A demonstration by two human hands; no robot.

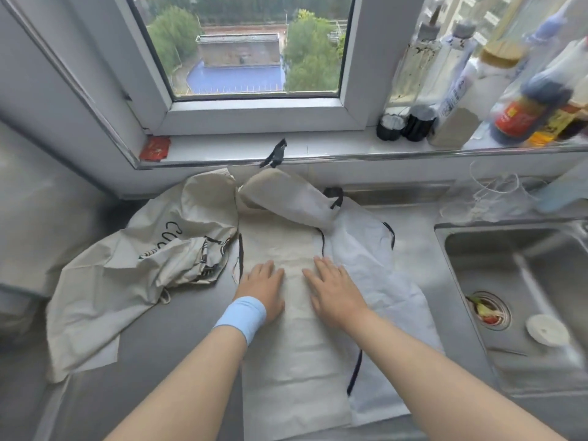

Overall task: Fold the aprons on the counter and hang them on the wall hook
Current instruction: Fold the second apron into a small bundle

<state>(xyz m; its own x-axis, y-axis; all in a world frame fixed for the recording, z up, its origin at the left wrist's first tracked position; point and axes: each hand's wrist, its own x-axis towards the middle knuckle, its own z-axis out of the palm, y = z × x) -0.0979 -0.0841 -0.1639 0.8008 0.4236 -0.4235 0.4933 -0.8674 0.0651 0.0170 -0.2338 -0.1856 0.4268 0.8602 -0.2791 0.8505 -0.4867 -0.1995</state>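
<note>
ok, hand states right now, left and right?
Left hand: open, fingers flat, pressing on the folded beige cloth apron.
Right hand: open, flat on the same apron, holding nothing.

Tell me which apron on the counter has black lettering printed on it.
The crumpled beige apron at the left. The flat beige apron in the middle and the white apron to its right show only black straps.

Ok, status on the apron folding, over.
Both open: left hand and right hand pressing flat on beige apron. Apron folded to long strip over white fabric. Left of it, crumpled printed apron, not yet folded.
</note>
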